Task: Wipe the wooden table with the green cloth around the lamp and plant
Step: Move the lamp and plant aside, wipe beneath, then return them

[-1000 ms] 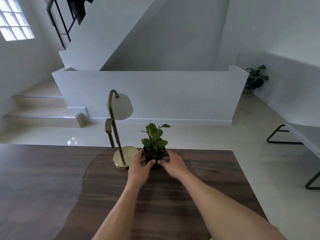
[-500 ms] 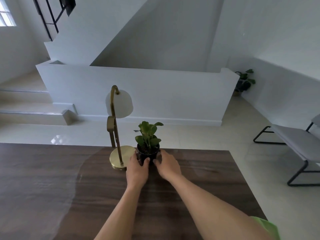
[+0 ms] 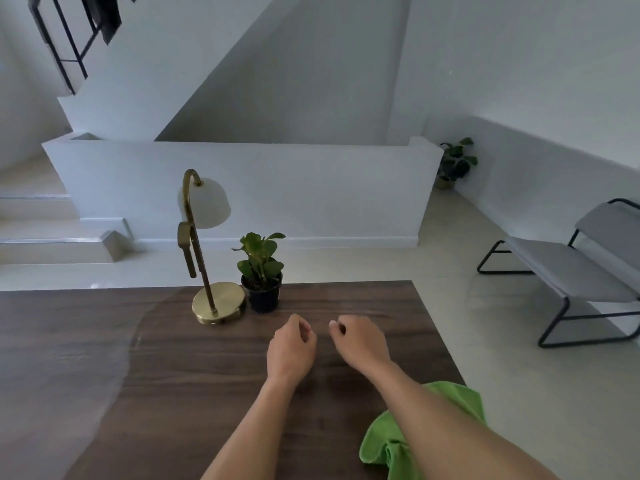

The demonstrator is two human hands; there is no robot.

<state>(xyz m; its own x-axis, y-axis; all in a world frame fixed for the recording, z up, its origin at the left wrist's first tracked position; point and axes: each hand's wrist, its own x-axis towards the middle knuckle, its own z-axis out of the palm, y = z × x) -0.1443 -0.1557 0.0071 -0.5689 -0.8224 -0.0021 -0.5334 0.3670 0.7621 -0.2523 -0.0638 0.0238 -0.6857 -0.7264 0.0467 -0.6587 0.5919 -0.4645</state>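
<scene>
A brass lamp with a white shade stands near the far edge of the dark wooden table. Right beside its round base sits a small green plant in a black pot. My left hand and my right hand hover over the table a little in front of the pot, both empty with fingers loosely curled. A crumpled green cloth lies on the table at the near right, partly hidden under my right forearm.
The table's right edge runs close to the cloth. Beyond it a grey bench with black legs stands on the tiled floor. A low white wall, steps on the left and a potted floor plant lie behind the table.
Both hands have let go of the plant pot and drawn back toward me. The pot now stands free beside the lamp base. The view tilted down, showing more of the cloth.
</scene>
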